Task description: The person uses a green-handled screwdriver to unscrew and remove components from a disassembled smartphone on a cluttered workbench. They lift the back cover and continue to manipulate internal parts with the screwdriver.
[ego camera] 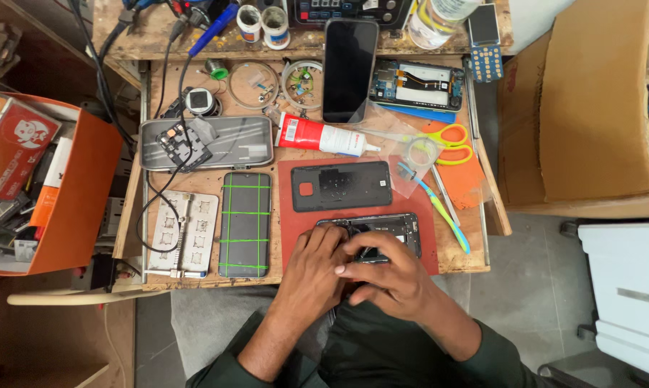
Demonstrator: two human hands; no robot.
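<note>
An opened dark phone frame [402, 226] lies on a red work mat [290, 215] at the front of a wooden bench. Both hands rest on its near half. My left hand [311, 267] holds the frame's left end, fingers curled over it. My right hand [389, 276] presses down on its middle with fingers bunched; anything pinched in them is hidden. A black back cover [341, 185] lies just beyond on the same mat.
A phone bound with green bands [245, 224] and a metal jig [183, 233] lie to the left. A red glue tube [317, 135], orange scissors [450, 142], tweezers [445, 212], an upright phone [349, 68] and a bare circuit board [418, 85] sit further back. An orange box [87, 179] stands left, cardboard [590, 108] right.
</note>
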